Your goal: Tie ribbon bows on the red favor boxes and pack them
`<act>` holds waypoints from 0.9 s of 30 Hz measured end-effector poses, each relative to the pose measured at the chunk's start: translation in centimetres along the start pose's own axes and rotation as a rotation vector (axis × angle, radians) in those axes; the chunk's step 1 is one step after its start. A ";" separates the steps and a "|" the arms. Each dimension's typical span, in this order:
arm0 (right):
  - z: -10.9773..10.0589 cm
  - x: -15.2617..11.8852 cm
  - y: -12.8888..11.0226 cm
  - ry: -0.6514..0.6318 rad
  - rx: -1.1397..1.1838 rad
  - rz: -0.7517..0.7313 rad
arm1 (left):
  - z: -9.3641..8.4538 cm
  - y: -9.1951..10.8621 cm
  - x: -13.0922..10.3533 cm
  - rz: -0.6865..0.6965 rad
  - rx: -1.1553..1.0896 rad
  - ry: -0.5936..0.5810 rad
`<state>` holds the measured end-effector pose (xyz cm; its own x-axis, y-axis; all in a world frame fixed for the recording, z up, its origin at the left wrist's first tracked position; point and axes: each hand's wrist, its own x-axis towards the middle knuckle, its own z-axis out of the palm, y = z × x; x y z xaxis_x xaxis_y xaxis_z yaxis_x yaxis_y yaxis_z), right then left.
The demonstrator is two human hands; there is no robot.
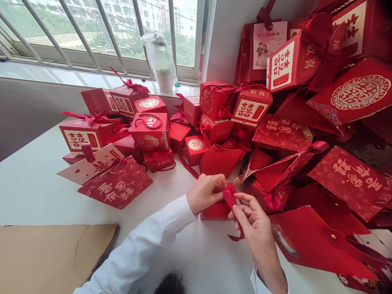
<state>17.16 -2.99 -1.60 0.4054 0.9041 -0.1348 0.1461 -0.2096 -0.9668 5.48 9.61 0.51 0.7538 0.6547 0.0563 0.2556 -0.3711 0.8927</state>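
A small red box sits on the white table near its front, partly hidden by my hands. Over it, red ribbon is pinched between my fingers, with one loose end hanging below to the right. My left hand is closed on the ribbon at the upper left. From the right, my right hand holds the same ribbon between thumb and index finger, its other fingers curled beneath. Just behind the hands stands an open red bag or box.
Many red gift boxes line the back of the white table. Red bags and boxes are heaped at the right. A dark red bag stands at left, cardboard lies front left, and a plastic-wrapped cup is on the windowsill.
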 end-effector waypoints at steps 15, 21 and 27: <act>0.1 2.2 -2.4 0.026 -0.640 -0.121 | -1.9 -0.5 0.0 0.137 0.062 -0.189; 0.2 2.3 -2.8 0.118 -0.792 -0.233 | -1.6 -1.0 0.1 0.095 0.076 -0.120; 0.0 2.9 -2.5 0.051 -0.675 -0.218 | -2.1 -0.7 0.0 0.071 0.063 -0.148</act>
<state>18.00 0.17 0.39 0.3428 0.9366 0.0731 0.7493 -0.2257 -0.6226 4.05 11.22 0.84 0.8510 0.5230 0.0475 0.2324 -0.4561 0.8590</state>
